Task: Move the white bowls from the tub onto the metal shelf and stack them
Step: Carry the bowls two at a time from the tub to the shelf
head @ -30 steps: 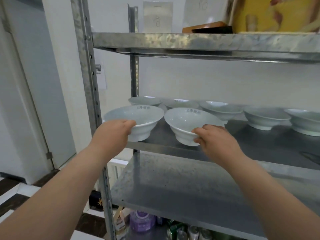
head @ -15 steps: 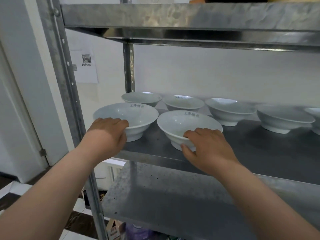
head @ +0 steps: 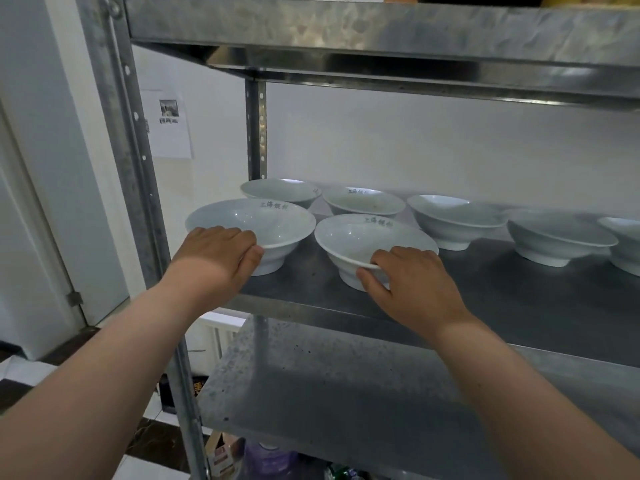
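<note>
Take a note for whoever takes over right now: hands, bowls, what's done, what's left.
Left hand grips the front left bowl's rim; right hand grips the front right bowl's rim.
Both bowls stand on the metal shelf, with five other bowls behind and to their right.
Done: seven bowls on the shelf.
Left: stack them; none is stacked. Tub not in view.

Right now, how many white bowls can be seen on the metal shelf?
7. Front-left bowl in the left hand; front-right bowl in the right hand; two back bowls; three right-side bowls, the last cut by the picture's edge. More may hide beyond.
</note>
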Tool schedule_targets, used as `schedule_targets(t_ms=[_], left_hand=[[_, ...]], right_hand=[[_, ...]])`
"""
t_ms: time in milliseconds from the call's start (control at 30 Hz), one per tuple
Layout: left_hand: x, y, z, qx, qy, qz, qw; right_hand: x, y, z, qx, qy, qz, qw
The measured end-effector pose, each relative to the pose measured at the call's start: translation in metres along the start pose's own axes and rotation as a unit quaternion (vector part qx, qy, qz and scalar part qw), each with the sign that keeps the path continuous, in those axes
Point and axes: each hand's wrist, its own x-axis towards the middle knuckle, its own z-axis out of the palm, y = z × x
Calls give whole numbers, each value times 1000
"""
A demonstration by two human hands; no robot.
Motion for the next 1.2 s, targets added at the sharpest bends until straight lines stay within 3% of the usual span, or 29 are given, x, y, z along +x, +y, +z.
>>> schedule_targets(t_ms=[200,333,433,567,833,1000,1200], left_hand=[[-8,6,-13,-57,-38,-57,996],[-40,27,-53,-173,-14,-92,981],[-96,45,-73,-295,-27,-128,946],[-190,80,-64,-400,-139,-160,892],[-326,187,-35,-527,-281,-223,771],[-358,258,-31,-568,-369,-198,709],[-342,341,-29,-571,-449,-140,673]], right_hand=[[-7,-4,-21,57,-89,38,994],[-45,-10,-47,149,11,20,989],[-101,-19,-63,255,-8,55,965],[-203,-42,-63,394,-84,158,902],[-403,-99,-59,456,-167,409,773],[-499,-115,-93,441,-197,519,706],[-588,-106,-134,431,-163,626,630]])
